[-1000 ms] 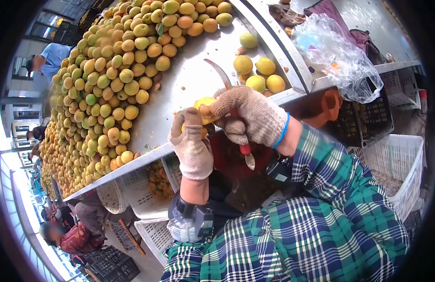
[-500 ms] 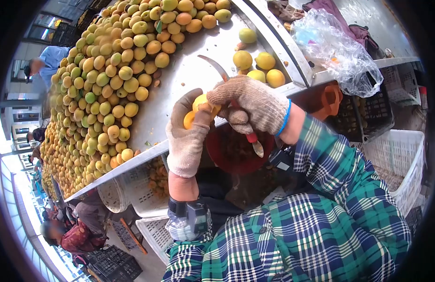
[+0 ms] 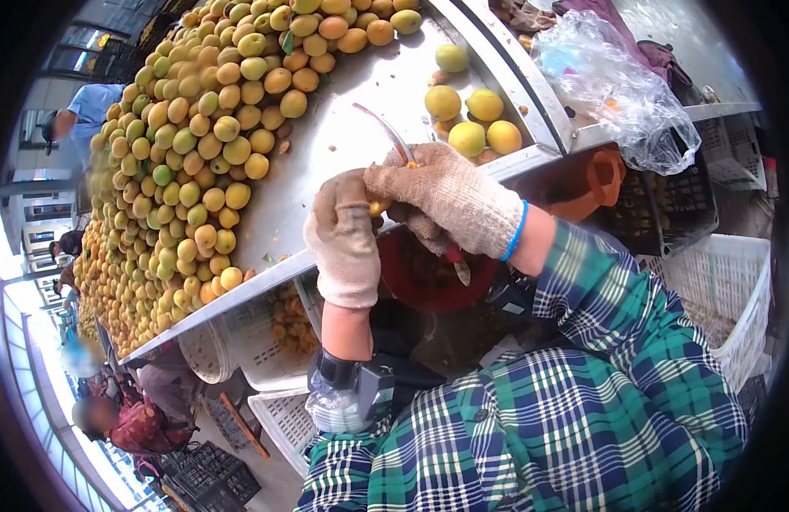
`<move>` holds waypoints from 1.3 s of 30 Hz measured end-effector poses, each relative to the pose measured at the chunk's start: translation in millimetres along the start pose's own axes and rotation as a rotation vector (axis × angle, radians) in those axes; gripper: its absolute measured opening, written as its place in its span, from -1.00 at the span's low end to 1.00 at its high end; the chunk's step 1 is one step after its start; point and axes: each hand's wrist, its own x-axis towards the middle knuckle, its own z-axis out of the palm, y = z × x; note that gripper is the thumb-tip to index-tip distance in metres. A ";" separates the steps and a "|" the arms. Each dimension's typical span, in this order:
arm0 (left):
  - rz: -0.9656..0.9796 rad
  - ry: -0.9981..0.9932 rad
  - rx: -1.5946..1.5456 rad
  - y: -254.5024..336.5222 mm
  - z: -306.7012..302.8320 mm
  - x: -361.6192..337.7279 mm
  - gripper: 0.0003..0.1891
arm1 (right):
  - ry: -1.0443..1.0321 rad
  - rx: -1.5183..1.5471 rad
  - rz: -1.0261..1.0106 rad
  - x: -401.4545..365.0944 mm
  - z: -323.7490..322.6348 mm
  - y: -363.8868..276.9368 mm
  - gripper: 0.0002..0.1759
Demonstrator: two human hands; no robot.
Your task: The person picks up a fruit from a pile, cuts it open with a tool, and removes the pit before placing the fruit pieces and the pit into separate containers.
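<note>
My left hand (image 3: pixel 345 235), in a soiled knit glove, is closed around an apricot (image 3: pixel 377 207). Only a small yellow part of the fruit shows between the gloves. My right hand (image 3: pixel 450 194), gloved too, meets it and grips a curved knife (image 3: pixel 386 126). The knife's thin blade sticks out above the fingers, and a short spoon-like metal tip shows below its red handle. Beneath both hands is a red bucket (image 3: pixel 429 294). Several yellow-green apricots (image 3: pixel 467 137) sit on the metal table (image 3: pixel 279 200), just past my right hand.
A large heap of apricots (image 3: pixel 190 162) covers the table's left side. A clear plastic bag (image 3: pixel 616 94) lies at the upper right. White crates (image 3: pixel 727 282) and a black crate (image 3: pixel 667 205) stand around me. Other people, including one in a red patterned top (image 3: pixel 147 422), are at the left.
Both hands have drawn together, and the yellow-orange apricot is now mostly hidden by the gloves. My left hand has turned inward. The knife blade has shifted slightly left.
</note>
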 end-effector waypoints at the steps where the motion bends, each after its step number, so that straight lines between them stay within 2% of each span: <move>1: -0.002 0.000 0.003 -1.9 1.2 -0.6 -0.79 | 0.006 -0.042 -0.005 -0.1 1.3 0.3 -0.69; 2: -0.186 -0.006 -0.219 -1.6 2.4 -0.4 -0.79 | 0.003 -0.042 -0.004 6.5 2.2 10.2 -0.69; 4: -0.515 -0.071 -0.590 -0.8 1.4 1.7 -0.77 | 0.178 -0.608 -0.626 16.1 13.1 14.2 -0.68; 5: -0.516 -0.069 -0.589 0.9 3.5 1.7 -0.77 | 0.175 -0.607 -0.626 14.8 11.1 14.8 -0.68; 7: -0.688 0.104 -0.756 5.4 9.9 2.3 -0.71 | 0.087 -0.282 -0.139 4.1 8.4 4.7 -0.66; 8: -0.687 0.103 -0.756 7.8 7.2 2.3 -0.71 | 0.108 -0.207 -0.084 3.3 8.3 1.2 -0.65; 10: -0.875 -0.004 -1.069 13.1 0.7 2.7 -0.63 | 0.160 -0.197 -0.102 6.5 7.4 0.8 -0.65; 11: -0.875 -0.009 -1.071 12.2 1.7 3.2 -0.63 | 0.211 -0.189 -0.116 8.4 6.9 1.2 -0.65; 13: -0.584 -0.126 -0.772 13.6 4.1 5.9 -0.56 | 0.242 -0.196 -0.102 18.2 3.1 8.6 -0.66; 15: -0.620 -0.107 -0.810 26.6 1.9 5.0 -0.58 | 0.314 -0.310 -0.356 33.4 -0.9 21.8 -0.65; 16: -0.622 -0.151 -0.743 28.0 1.2 5.5 -0.61 | 0.314 -0.309 -0.356 36.5 -3.4 23.8 -0.65; 18: -0.625 -0.198 -0.674 26.1 1.7 4.4 -0.63 | 0.302 -0.295 -0.321 35.9 -3.5 20.4 -0.61; 19: -0.527 -0.166 -0.575 21.5 3.1 2.8 -0.63 | 0.304 -0.295 -0.321 31.4 -2.8 14.3 -0.61; 20: -0.429 -0.132 -0.476 18.4 3.0 2.3 -0.64 | 0.306 -0.222 -0.175 26.0 -3.8 7.6 -0.60; 21: -0.430 -0.132 -0.476 20.0 -2.5 3.7 -0.64 | 0.307 -0.149 -0.029 20.3 -1.8 -1.2 -0.59; 23: -0.523 -0.035 -0.458 23.5 -23.3 6.8 -0.65 | 0.290 0.039 -0.037 18.6 -1.1 -3.3 -0.60; 25: -0.592 0.164 -0.698 13.7 -45.7 5.5 -0.68 | 0.239 0.144 -0.036 28.6 -7.7 2.2 -0.61; 27: -0.655 0.349 -0.898 -8.0 -75.7 -1.5 -0.69 | 0.249 0.178 -0.159 29.7 -2.6 6.3 -0.74; 29: -0.698 0.476 -0.943 -21.8 -115.0 -21.1 -0.72 | 0.157 0.122 -0.203 33.2 -5.1 11.5 -0.78; 31: -0.743 0.600 -0.719 -26.7 -153.0 -56.5 -0.73 | 0.125 0.131 -0.225 29.5 -2.2 12.2 -0.73; 33: -0.785 0.603 -0.438 -38.9 -192.5 -109.2 -0.76 | -0.002 0.237 -0.204 31.0 -7.4 17.2 -0.66; 35: -0.890 0.677 -0.456 -54.5 -231.2 -172.9 -0.78 | -0.049 0.306 -0.204 33.4 -13.9 22.2 -0.66; 37: -0.985 0.828 -0.664 -76.3 -258.9 -234.5 -0.81 | 0.013 0.210 -0.216 30.3 -14.7 22.1 -0.66; 38: -1.059 0.988 -0.608 -81.7 -260.9 -253.9 -0.85 | 0.032 0.210 -0.221 28.4 -14.3 23.8 -0.65; 39: -1.062 1.020 -0.664 -108.8 -252.0 -271.4 -0.85 | 0.036 0.209 -0.265 36.0 -21.4 22.7 -0.65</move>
